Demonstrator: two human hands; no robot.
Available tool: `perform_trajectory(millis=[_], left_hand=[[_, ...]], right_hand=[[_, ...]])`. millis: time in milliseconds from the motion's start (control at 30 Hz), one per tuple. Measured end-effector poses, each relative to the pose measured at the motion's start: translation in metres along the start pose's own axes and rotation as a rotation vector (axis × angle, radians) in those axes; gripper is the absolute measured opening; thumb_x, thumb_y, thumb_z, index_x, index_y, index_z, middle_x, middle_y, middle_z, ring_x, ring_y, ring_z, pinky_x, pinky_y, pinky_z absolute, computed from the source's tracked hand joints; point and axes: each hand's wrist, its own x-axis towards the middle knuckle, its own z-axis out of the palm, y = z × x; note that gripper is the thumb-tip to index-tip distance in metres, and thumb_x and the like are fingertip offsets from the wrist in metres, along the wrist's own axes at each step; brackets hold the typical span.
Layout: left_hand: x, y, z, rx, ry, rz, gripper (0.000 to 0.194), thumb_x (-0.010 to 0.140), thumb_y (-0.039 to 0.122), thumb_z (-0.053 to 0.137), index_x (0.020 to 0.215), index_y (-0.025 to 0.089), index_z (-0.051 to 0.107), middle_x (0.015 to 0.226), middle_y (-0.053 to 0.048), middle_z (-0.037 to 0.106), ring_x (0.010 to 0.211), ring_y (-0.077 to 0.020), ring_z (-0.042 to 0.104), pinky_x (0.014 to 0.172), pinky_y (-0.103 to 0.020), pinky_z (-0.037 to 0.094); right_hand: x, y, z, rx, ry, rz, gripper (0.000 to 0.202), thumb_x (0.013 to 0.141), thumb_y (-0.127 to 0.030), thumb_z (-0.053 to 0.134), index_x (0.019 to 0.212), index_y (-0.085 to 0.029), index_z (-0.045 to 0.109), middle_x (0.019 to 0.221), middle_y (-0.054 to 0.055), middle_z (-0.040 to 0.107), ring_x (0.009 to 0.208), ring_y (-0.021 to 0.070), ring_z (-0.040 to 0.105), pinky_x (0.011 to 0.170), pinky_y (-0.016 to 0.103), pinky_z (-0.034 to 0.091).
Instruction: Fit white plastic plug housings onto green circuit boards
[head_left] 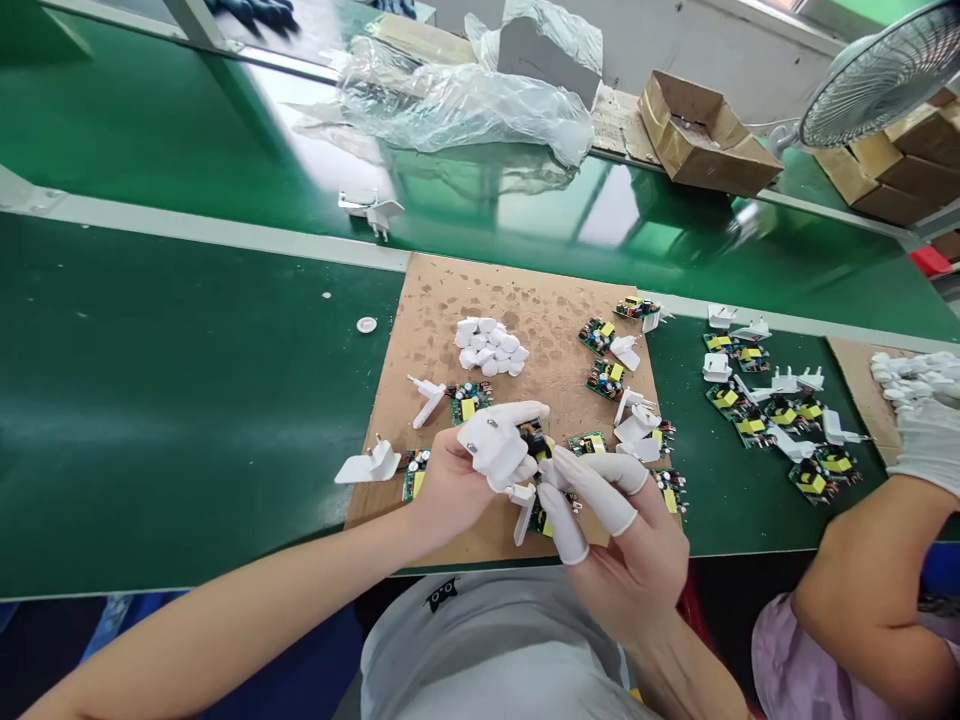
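Observation:
My left hand (pixel 466 478), with white finger covers, grips a white plug housing (pixel 493 448) over the cardboard sheet (pixel 442 290). A dark circuit board with yellow parts (pixel 535 440) shows just right of the housing, partly hidden by my fingers. My right hand (pixel 622 540), also in finger covers, pinches a small white piece (pixel 553 474) against that board. Just below my fingertips lie another board (pixel 543 518) and a white plug part (pixel 523 514). A pile of white caps (pixel 491 346) sits farther back on the cardboard.
Boards with white plug parts lie left (pixel 371 464) and right (pixel 604 378) on the cardboard, and more on the green table (pixel 750 428). A co-worker's gloved hand (pixel 930 445) is at far right. Behind are a plastic bag (pixel 465 105), an open box (pixel 701 135) and a fan (pixel 877 75).

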Motion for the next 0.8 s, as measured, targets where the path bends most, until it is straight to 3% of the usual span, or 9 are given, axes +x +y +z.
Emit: perform_trajectory(millis=[100, 233, 333, 433, 533, 700, 800], left_hand=[[-0.003, 0.002, -0.001, 0.101, 0.036, 0.071, 0.039, 0.063, 0.029, 0.089, 0.100, 0.020, 0.079, 0.102, -0.008, 0.077, 0.072, -0.0189, 0.069, 0.071, -0.033, 0.059], [-0.005, 0.000, -0.003, 0.138, 0.062, 0.105, 0.032, 0.064, 0.029, 0.087, 0.094, 0.022, 0.080, 0.105, -0.008, 0.077, 0.085, -0.0220, 0.070, 0.078, -0.033, 0.059], [-0.005, -0.002, -0.005, 0.120, 0.086, 0.132, 0.032, 0.063, 0.030, 0.088, 0.092, 0.019, 0.081, 0.100, -0.009, 0.077, 0.086, -0.0237, 0.071, 0.077, -0.033, 0.059], [-0.006, 0.000, -0.006, 0.136, 0.081, 0.296, 0.031, 0.060, 0.024, 0.088, 0.091, 0.020, 0.082, 0.095, -0.009, 0.078, 0.081, -0.0234, 0.073, 0.071, -0.032, 0.060], [-0.007, 0.007, -0.005, 0.262, 0.042, 0.415, 0.034, 0.058, 0.011, 0.084, 0.090, 0.024, 0.082, 0.095, -0.006, 0.079, 0.080, -0.0218, 0.073, 0.070, -0.030, 0.060], [-0.006, 0.013, -0.001, 0.336, 0.062, 0.291, 0.029, 0.056, 0.015, 0.085, 0.084, 0.021, 0.081, 0.086, -0.004, 0.078, 0.072, -0.0199, 0.069, 0.065, -0.030, 0.058], [-0.002, 0.007, -0.001, 0.181, -0.005, 0.128, 0.028, 0.054, 0.027, 0.089, 0.079, 0.019, 0.079, 0.070, -0.001, 0.072, 0.062, -0.0162, 0.061, 0.059, -0.028, 0.053]], right_hand=[[0.002, -0.001, 0.000, -0.008, -0.046, -0.012, 0.055, 0.087, -0.006, 0.065, 0.137, -0.031, 0.061, 0.099, 0.008, 0.063, 0.082, 0.0181, 0.066, 0.069, 0.031, 0.062], [0.000, 0.000, 0.002, 0.151, -0.079, 0.076, 0.046, 0.090, -0.006, 0.060, 0.128, -0.030, 0.067, 0.100, 0.007, 0.060, 0.083, 0.0162, 0.063, 0.070, 0.029, 0.058], [0.002, 0.001, 0.008, 0.373, -0.047, 0.292, 0.034, 0.088, -0.013, 0.067, 0.117, -0.031, 0.070, 0.092, 0.003, 0.058, 0.077, 0.0142, 0.058, 0.066, 0.027, 0.053], [0.006, 0.001, 0.014, 0.681, -0.094, 0.556, 0.023, 0.084, -0.025, 0.076, 0.105, -0.029, 0.068, 0.083, -0.002, 0.055, 0.069, 0.0120, 0.050, 0.059, 0.024, 0.046], [0.010, 0.002, 0.018, 0.864, -0.113, 0.671, 0.025, 0.078, -0.028, 0.082, 0.097, -0.027, 0.066, 0.079, -0.003, 0.054, 0.066, 0.0110, 0.046, 0.059, 0.023, 0.044], [0.008, 0.005, 0.018, 0.733, -0.081, 0.585, 0.013, 0.089, -0.030, 0.070, 0.099, -0.025, 0.065, 0.080, -0.002, 0.053, 0.063, 0.0110, 0.044, 0.057, 0.023, 0.043], [0.001, 0.012, 0.015, 0.529, -0.104, 0.413, 0.026, 0.092, -0.043, 0.063, 0.113, -0.026, 0.063, 0.094, 0.003, 0.056, 0.070, 0.0143, 0.051, 0.062, 0.028, 0.049]])
